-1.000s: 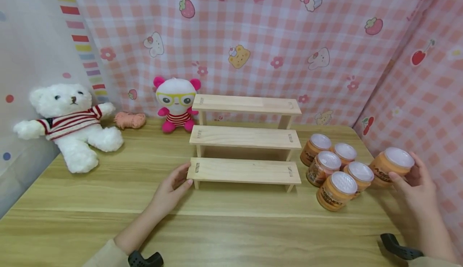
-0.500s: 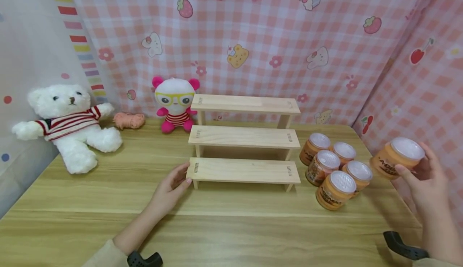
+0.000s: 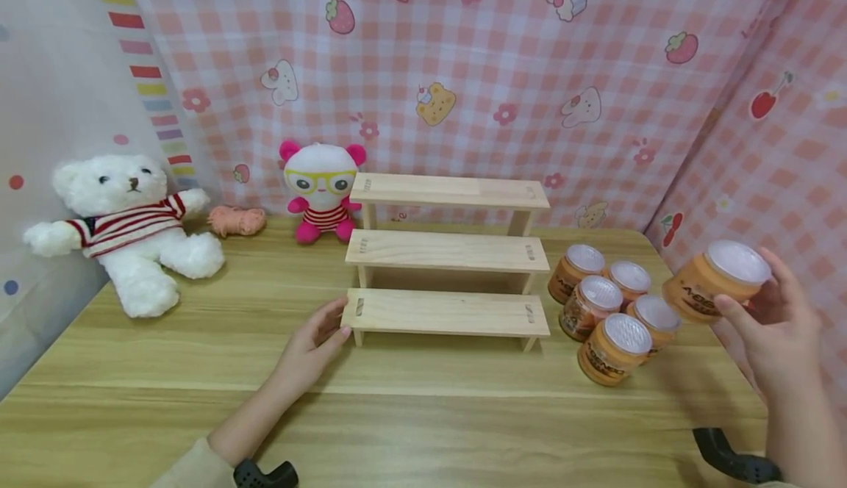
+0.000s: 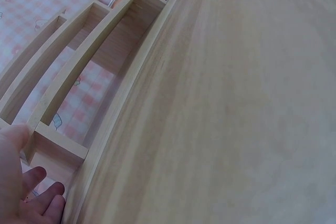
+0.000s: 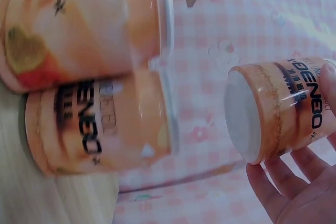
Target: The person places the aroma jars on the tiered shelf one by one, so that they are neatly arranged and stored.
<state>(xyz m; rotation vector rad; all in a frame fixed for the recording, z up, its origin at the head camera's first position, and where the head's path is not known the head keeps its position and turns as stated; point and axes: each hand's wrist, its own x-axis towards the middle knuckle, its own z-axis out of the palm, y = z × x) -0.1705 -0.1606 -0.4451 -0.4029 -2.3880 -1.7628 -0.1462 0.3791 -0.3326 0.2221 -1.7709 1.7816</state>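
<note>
A three-tier wooden step rack [image 3: 446, 311] stands on the table. My left hand [image 3: 312, 352] grips the left end of its lowest tier; in the left wrist view the thumb [image 4: 14, 137] lies on the tier's corner, with the other fingers curled beside its leg. My right hand [image 3: 781, 326] holds an orange jar [image 3: 701, 282] with a whitish clear lid, fingers round one side and thumb on the other. This jar hangs above the table, slightly tilted. Nearby, several matching jars [image 3: 612, 359] stand upright in a cluster, right of the rack.
A white teddy bear [image 3: 142, 231] in a striped sweater sits at the left, with a pink yarn bundle [image 3: 237, 220] beside it. Behind the rack's left side sits a pink-and-white plush panda [image 3: 323, 190]. Checked cloth [image 3: 503, 47] hangs at the back and right.
My right hand has raised the jar off the table, first swinging a little right, then back left toward the other jars. The left hand and the rack have stayed in place.
</note>
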